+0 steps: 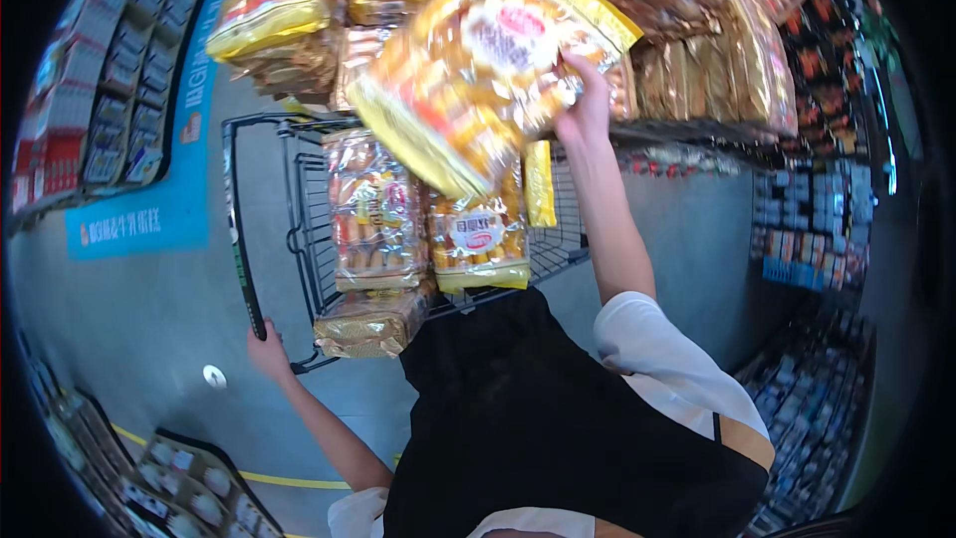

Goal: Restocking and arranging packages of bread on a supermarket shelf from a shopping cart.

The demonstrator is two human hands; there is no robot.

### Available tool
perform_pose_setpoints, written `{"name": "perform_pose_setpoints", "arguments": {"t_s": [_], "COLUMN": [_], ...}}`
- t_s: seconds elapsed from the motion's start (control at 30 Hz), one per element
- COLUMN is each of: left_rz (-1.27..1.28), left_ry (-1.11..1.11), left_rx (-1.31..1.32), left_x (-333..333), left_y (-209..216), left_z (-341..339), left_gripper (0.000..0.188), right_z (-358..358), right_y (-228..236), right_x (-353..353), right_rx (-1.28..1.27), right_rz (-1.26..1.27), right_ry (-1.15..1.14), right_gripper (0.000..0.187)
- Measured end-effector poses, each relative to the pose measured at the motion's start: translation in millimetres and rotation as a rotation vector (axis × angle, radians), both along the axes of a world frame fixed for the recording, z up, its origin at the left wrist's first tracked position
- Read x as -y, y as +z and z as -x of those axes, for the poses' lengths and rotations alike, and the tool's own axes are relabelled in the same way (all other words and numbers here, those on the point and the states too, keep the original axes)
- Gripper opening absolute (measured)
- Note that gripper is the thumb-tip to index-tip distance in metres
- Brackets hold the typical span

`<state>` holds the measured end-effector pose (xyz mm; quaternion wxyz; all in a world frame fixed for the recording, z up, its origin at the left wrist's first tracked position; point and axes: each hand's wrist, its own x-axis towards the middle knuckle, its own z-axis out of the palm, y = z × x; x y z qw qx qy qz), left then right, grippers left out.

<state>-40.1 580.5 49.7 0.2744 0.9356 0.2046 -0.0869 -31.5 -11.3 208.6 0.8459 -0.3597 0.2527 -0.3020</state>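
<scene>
My right hand [587,100] grips the right edge of a large clear bag of bread rolls [498,50] with yellow ends. That bag is tilted, raised over the far part of the shopping cart [309,204], and slightly blurred. My left hand [268,351] is closed around the near end of the cart's black handle [241,249]. Inside the cart lie a bag of bread with a reddish print [373,209] and a yellow-ended bag of rolls [481,239]. A golden package [366,324] sits at the near corner, with a narrow yellow packet [539,184] on the right.
Beyond the cart, more bread bags [274,0] are piled high, with stacked brown packages [697,70] to the right. Shelves of boxed goods [129,70] stand at left, near a blue floor sign [149,214]. More shelving [807,229] lines the right, and crates [194,488] stand lower left.
</scene>
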Motion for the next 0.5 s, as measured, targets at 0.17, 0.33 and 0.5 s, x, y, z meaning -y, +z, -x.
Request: {"name": "perform_pose_setpoints", "arguments": {"t_s": [0.17, 0.33, 0.5], "left_rz": [-0.087, -0.063, -0.034], "left_ry": [-0.046, -0.084, -0.200], "left_rx": [0.039, 0.019, -0.035], "left_x": [7, -4, -56], "left_y": [12, 2, -18], "left_z": [0, -3, -8], "left_gripper": [0.031, 0.035, 0.038], "right_z": [165, 249, 254], "right_y": [12, -16, -73], "right_x": [6, 34, 61], "right_rx": [-0.338, -0.482, -0.603], "right_rz": [0.243, 0.519, 0.683], "right_ry": [-0.100, -0.299, -0.478], "right_gripper": [0.037, 0.048, 0.050]}}
